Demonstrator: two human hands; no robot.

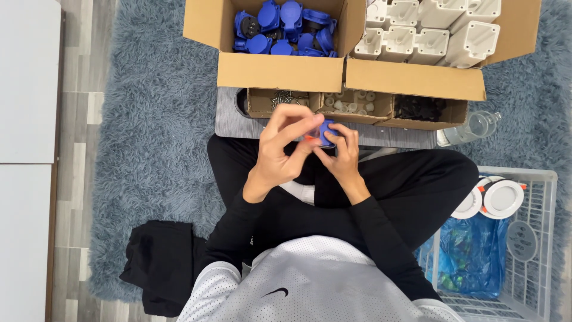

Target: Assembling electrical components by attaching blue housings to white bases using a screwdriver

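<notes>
Sitting cross-legged on a grey shaggy rug (149, 119), the person holds a small blue plastic part (326, 132) in front of the body, above the knees and just before a grey board (229, 122) that carries small trays. The left hand (280, 152) is closed on the part from the left side; its fingers (298, 116) curl over the top of the part and the thumb presses near a small orange piece at the part's lower left edge. The right hand (344, 156) is closed on it from the right and from below, with its fingertips (341, 132) touching the blue surface. So the part sits between the fingers of both hands, mostly covered, and only its upper middle face is visible. Behind the hands stands a cardboard box (280, 71) filled with many similar blue parts (283, 27), and just beside it, to the right, a second cardboard box (417, 80) holds white plastic housings (429, 30). Between the boxes and the hands are three low trays: one with screws (286, 98), one with small white pieces (351, 102) and one with black pieces (420, 107). At the right, a white plastic crate (545, 238) holds round white lamps (500, 197) and a blue bag (471, 253). A black cloth (158, 265) lies on the rug at the left.
</notes>
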